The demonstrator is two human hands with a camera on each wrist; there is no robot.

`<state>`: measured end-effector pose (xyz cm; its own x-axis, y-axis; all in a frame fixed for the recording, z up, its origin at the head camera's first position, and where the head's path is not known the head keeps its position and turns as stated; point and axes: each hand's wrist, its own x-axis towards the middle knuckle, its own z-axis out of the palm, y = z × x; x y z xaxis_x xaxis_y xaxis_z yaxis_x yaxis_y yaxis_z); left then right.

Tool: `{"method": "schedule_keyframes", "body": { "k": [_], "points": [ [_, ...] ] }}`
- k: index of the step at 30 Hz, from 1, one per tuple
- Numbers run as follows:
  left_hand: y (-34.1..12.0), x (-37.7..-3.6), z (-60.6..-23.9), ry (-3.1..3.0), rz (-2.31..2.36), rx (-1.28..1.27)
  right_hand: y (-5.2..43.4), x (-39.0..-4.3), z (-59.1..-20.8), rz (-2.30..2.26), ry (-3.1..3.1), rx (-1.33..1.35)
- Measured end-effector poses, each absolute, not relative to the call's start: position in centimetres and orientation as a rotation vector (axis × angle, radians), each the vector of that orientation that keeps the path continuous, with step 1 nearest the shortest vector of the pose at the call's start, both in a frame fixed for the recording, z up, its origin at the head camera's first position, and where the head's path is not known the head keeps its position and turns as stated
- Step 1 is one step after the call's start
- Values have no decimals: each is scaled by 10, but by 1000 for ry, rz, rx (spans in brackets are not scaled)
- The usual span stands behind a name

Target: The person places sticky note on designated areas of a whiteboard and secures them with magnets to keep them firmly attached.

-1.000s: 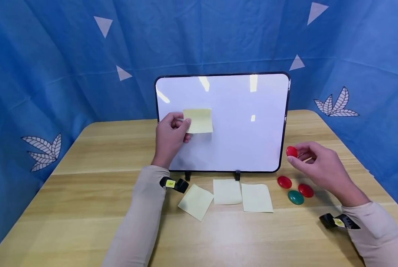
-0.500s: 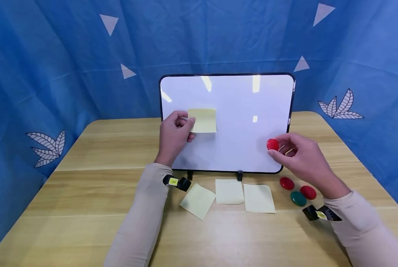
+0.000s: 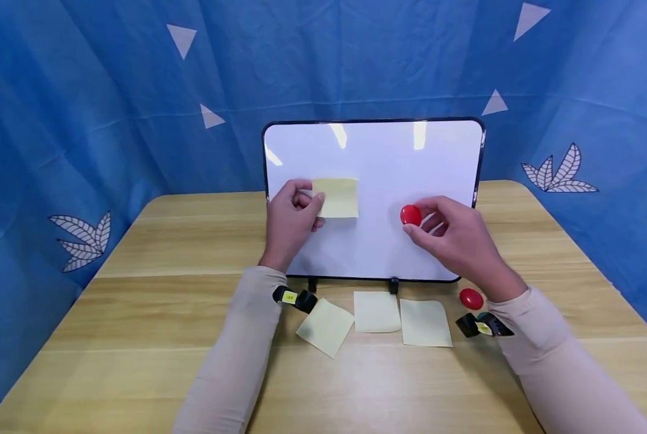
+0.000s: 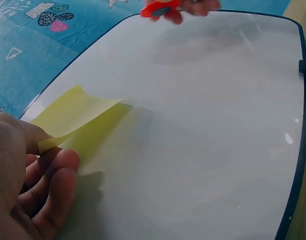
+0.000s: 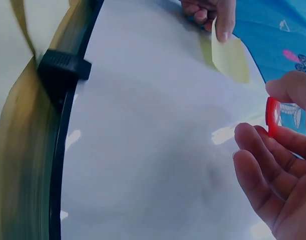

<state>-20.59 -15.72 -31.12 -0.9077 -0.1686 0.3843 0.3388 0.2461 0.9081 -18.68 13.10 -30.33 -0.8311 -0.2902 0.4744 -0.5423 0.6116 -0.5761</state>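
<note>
A whiteboard (image 3: 388,241) stands upright on the wooden table (image 3: 139,313). My left hand (image 3: 293,220) pinches the left edge of a yellow sticky note (image 3: 338,198) and holds it flat against the board (image 4: 203,125); the note (image 4: 75,117) shows next to my thumb. My right hand (image 3: 453,235) pinches a red round magnet (image 3: 410,215) in front of the board's middle, to the right of the note. The magnet (image 5: 272,116) sits between thumb and fingers, a little off the board surface (image 5: 142,140). The note (image 5: 230,57) lies farther along the board.
Three loose yellow sticky notes (image 3: 375,311) lie on the table below the board. A red magnet (image 3: 471,298) lies by my right wrist; others are hidden behind the arm. Blue patterned cloth (image 3: 85,120) walls the table on three sides.
My right hand has carried the red magnet up and to the left, from beside the board's right edge to in front of its middle. The left hand keeps holding the note.
</note>
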Motion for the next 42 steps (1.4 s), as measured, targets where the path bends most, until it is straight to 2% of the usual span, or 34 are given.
{"method": "schedule_keyframes", "body": {
  "k": [17,42],
  "points": [
    [-152,-202,-313,-2165,-1600,-199,95,-201,-301,1067,-2342,811],
    [-149,-201,-316,-2205,-1440,-295,48,-214,-285,820,-2265,947]
  ]
}}
